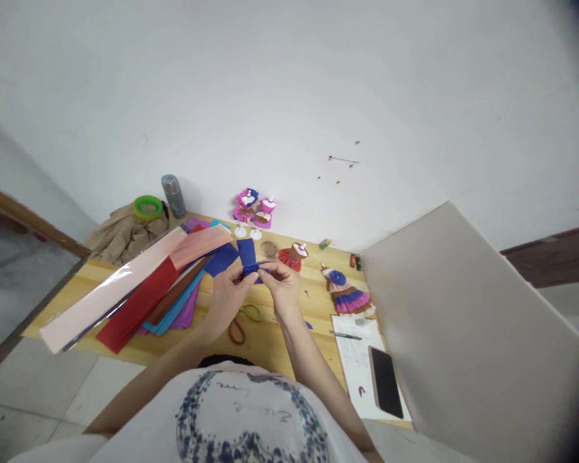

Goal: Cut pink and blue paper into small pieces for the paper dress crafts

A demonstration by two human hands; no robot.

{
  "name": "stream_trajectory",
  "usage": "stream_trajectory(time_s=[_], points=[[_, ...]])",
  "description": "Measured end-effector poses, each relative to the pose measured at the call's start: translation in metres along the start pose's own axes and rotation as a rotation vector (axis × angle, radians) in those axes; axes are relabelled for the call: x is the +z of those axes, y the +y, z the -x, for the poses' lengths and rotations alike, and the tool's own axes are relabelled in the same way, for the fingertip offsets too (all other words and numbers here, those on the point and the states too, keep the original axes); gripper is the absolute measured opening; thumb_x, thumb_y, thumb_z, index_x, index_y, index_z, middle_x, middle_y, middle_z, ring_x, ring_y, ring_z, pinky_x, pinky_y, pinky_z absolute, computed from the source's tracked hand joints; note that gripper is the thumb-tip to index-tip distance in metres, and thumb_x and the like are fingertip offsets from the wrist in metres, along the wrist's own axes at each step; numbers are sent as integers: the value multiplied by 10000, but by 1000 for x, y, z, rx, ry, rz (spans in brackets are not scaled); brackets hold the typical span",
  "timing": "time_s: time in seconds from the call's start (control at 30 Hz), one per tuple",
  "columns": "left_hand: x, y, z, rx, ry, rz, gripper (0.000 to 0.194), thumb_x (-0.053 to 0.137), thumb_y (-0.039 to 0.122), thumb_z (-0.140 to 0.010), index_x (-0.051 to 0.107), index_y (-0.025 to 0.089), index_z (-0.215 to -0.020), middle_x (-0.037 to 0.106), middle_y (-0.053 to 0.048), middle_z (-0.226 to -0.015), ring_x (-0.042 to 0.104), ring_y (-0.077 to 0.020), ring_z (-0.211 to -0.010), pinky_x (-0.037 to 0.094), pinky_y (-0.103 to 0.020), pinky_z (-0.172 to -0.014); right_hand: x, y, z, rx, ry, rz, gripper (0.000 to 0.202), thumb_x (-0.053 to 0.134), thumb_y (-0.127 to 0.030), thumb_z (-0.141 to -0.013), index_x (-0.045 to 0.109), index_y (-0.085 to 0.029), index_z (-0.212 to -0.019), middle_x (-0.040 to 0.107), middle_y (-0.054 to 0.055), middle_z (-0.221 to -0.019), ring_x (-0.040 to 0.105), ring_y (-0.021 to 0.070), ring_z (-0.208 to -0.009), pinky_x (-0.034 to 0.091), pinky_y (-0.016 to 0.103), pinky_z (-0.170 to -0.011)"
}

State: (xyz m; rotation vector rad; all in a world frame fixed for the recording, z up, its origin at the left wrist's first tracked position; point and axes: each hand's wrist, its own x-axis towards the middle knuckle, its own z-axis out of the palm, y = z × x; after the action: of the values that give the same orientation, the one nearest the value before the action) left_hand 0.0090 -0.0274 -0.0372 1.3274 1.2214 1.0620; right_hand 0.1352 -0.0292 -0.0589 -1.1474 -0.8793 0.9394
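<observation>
Between my two hands, above the middle of the wooden table, is a strip of dark blue crepe paper [246, 253], gathered into folds where the fingers meet. My left hand [231, 287] pinches the folds from the left. From the right, my right hand [280, 284] pinches the same piece, thumbs close together. The strip's flat end points up toward the wall. Below my hands lie scissors [237, 330] with one red and one yellow-green handle; their blades are hidden. A small dress form with a red skirt [290, 257] stands just beyond my right hand.
Stacked coloured paper sheets [139, 302] cover the left side. A thermos [174, 195], green tape ring [148, 208] and small decorated dress forms [263, 215] stand at the back. Right are a layered paper dress [350, 296], pen [347, 335], phone [385, 382] and upright board [463, 308].
</observation>
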Motion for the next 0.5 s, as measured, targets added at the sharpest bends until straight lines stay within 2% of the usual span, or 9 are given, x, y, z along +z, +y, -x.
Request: stream_trajectory(time_s=[0.1, 0.17, 0.37, 0.5], points=[[0, -7, -1, 14, 46, 9, 320, 600, 342, -778, 485, 167, -535, 391, 49, -541, 353, -97, -563, 289, -226, -534, 0, -2, 1, 8, -13, -22, 55, 770, -220, -614, 747, -216, -664, 730, 8, -735, 642, 168, -710, 513, 317, -718], [0, -10, -1, 13, 52, 53, 335, 602, 344, -780, 464, 169, -530, 353, 52, -541, 319, -91, -558, 277, -222, -522, 1, -2, 2, 29, -19, -53, 71, 786, -213, -599, 747, -220, -658, 732, 6, -746, 638, 163, -710, 511, 314, -723], [0, -15, 2, -52, 89, 188, 313, 655, 339, -737, 477, 168, -545, 380, 52, -546, 331, -87, -561, 306, -197, -498, 4, -2, 1, 117, 21, -137, 160, 822, -234, -547, 726, -208, -673, 690, -16, -656, 576, 124, -600, 474, 268, -628], [0, -12, 2, -87, 117, 230, 309, 680, 334, -719, 492, 163, -544, 420, 51, -548, 354, -80, -550, 322, -184, -487, 5, -5, -1, 102, 16, -143, 240, 807, -263, -594, 717, -212, -810, 634, -42, -622, 530, 100, -565, 436, 238, -592]])
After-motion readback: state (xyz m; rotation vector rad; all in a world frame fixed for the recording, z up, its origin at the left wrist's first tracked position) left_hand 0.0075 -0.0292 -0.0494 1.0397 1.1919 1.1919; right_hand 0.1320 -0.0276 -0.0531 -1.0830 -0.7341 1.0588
